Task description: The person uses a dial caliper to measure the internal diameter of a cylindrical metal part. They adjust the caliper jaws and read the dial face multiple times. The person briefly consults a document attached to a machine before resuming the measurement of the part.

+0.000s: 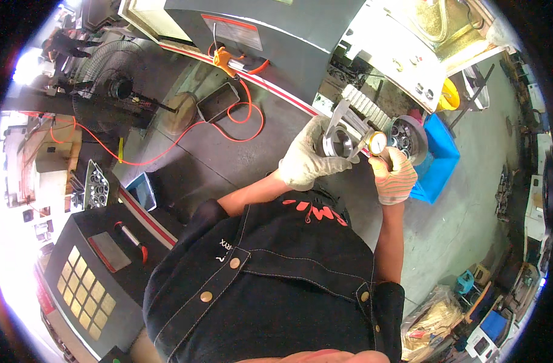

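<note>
My left hand (pixel 303 158), in a pale work glove, is closed around a short metal ring (pixel 337 145) with a dark bore. My right hand (pixel 394 178), in a striped glove, grips a dial gauge (pixel 378 143) with a round white face and a yellowish rim. The gauge's inner end is close against the ring; whether it reaches inside the bore I cannot tell. Just beyond the ring, grey metal arms (pixel 344 115) rise at an angle; what they belong to is unclear. A round metal tub (pixel 423 134) of similar rings stands beyond my right hand.
A blue plastic bin (pixel 449 160) sits beside the tub, with a yellow container (pixel 449 95) farther back. Ahead stands a large grey machine (pixel 288 45). An orange air hose (pixel 252 138) loops over the floor near a dark tray (pixel 219 101) and a pedestal fan (pixel 120 88).
</note>
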Demonstrator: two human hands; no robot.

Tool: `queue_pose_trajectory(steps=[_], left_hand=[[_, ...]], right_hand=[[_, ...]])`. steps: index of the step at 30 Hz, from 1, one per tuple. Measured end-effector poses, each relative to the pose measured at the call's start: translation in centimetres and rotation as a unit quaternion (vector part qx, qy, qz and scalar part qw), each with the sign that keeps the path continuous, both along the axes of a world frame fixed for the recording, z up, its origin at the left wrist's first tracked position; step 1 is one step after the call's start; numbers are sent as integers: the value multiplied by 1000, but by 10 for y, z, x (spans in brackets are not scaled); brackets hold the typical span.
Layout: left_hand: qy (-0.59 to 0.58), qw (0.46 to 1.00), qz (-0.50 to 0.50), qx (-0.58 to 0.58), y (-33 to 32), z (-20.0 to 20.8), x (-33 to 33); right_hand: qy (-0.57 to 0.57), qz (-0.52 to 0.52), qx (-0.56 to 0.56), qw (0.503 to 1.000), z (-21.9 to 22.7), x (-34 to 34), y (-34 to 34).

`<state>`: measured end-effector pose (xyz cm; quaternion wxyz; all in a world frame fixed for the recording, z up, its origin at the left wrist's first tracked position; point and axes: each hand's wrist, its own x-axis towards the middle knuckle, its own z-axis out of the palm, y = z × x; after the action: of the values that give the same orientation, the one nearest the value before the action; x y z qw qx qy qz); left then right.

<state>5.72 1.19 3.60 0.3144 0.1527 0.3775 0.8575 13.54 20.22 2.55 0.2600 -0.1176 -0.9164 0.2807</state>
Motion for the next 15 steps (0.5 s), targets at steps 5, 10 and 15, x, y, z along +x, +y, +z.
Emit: queue_pose_trajectory(steps=[5, 10, 15], left_hand=[[-2, 1000, 16, 2, 0, 0, 2], [5, 1000, 30, -3, 2, -1, 3], [-12, 1000, -3, 17, 1, 8, 5]], right_hand=[[-19, 8, -22, 1000, 9, -1, -4], [-48, 2, 15, 999, 12, 2, -3], [12, -8, 16, 1000, 4, 2, 3]])
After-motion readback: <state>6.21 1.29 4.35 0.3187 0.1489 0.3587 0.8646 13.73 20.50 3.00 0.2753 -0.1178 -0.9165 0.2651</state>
